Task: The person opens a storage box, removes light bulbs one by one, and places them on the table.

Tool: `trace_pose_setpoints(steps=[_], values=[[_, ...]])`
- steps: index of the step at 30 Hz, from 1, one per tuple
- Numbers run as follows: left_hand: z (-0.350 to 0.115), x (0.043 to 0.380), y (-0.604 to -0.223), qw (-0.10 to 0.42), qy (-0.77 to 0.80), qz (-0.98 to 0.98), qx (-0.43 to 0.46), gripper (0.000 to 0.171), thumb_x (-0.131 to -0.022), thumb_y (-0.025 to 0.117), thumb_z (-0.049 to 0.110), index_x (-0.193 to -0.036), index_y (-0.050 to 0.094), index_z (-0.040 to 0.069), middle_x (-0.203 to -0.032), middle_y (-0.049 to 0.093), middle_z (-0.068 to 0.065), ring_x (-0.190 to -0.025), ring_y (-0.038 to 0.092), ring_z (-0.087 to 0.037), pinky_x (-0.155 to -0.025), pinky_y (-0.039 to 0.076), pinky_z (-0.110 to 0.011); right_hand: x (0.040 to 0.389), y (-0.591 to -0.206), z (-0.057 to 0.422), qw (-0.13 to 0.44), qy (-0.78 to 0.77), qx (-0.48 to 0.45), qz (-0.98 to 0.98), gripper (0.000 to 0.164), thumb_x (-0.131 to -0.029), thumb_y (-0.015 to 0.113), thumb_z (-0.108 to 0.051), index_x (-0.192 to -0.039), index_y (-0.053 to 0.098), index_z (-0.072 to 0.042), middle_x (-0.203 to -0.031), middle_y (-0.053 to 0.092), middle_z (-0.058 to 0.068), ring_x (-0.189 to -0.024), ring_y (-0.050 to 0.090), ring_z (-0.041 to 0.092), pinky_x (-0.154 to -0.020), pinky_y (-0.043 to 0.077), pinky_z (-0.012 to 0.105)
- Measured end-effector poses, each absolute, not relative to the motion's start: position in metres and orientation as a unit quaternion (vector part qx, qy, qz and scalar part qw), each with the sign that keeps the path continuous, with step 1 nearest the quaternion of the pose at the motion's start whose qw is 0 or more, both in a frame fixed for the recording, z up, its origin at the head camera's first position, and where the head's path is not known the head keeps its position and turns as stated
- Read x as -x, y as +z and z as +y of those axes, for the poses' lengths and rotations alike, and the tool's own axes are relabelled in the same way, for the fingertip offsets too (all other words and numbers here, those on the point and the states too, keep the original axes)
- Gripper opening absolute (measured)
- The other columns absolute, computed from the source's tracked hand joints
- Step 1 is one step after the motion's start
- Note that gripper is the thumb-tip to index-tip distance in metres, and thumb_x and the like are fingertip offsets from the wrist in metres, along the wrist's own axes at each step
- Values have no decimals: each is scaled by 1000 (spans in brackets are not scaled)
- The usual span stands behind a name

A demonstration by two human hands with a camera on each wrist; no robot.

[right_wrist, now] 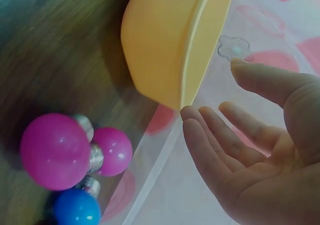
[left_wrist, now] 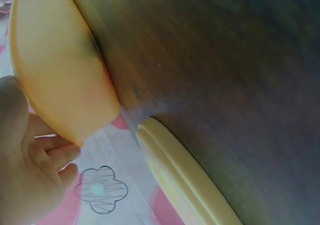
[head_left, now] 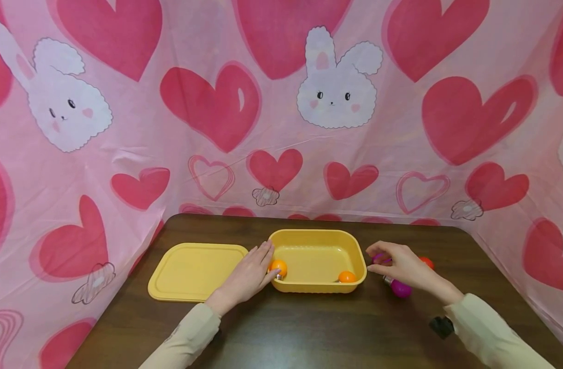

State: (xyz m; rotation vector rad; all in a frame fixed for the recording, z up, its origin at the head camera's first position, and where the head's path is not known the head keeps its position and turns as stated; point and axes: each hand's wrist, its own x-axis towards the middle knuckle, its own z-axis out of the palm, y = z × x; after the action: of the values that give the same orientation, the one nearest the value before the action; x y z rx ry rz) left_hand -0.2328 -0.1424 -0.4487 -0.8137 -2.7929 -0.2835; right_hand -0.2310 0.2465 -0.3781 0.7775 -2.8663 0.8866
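Observation:
A yellow plastic container point(head_left: 315, 287) stands uncovered on the table. Inside it are an orange bulb point(head_left: 278, 266) at the left end and another orange bulb point(head_left: 347, 277) near the front right corner. My left hand point(head_left: 248, 271) rests on the container's left rim, fingers fairly straight, the thumb beside the left bulb. Just off the right rim, my right hand point(head_left: 408, 264) hovers with thumb and fingers apart and nothing between them. Below it lie a purple bulb point(head_left: 401, 289), a second purple bulb point(right_wrist: 114, 151), a blue bulb point(right_wrist: 77, 208) and a red bulb point(head_left: 427, 263), partly hidden by the hand.
To the container's left, a flat yellow lid point(head_left: 195, 271) lies on the dark wooden table point(head_left: 309, 328). A small black object point(head_left: 441, 327) shows by the right sleeve. Behind the table hangs a pink cloth point(head_left: 281, 128) with hearts and rabbits.

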Motion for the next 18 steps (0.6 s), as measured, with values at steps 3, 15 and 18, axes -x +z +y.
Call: trace_pose_setpoints(steps=[3,15,18], values=[[-143,232,-448,108,-96,-950,276,70,-100,51,46,-148,41,-3,-157,39,-18,-145,41,-31,-121,33,-48,234,-375,239,-1,291,-261,-920,32,-85,77,-20,-110,66,-3,-102,71,14,-87,69,20,-76,63,34],[-142,233,-450,113,-98,-949,277,68,-100,53,44,-147,42,-4,-156,41,-19,-145,41,-31,-121,33,-48,246,-379,218,-60,288,-317,-901,34,-86,77,-16,-111,64,3,-107,70,21,-93,70,31,-80,62,36],[-142,233,-449,109,-101,-950,276,68,-100,53,44,-147,42,-4,-157,40,-18,-145,41,-32,-121,33,-48,248,-378,213,-73,284,-317,-902,34,-85,77,-15,-110,64,3,-105,70,20,-93,70,31,-80,62,37]])
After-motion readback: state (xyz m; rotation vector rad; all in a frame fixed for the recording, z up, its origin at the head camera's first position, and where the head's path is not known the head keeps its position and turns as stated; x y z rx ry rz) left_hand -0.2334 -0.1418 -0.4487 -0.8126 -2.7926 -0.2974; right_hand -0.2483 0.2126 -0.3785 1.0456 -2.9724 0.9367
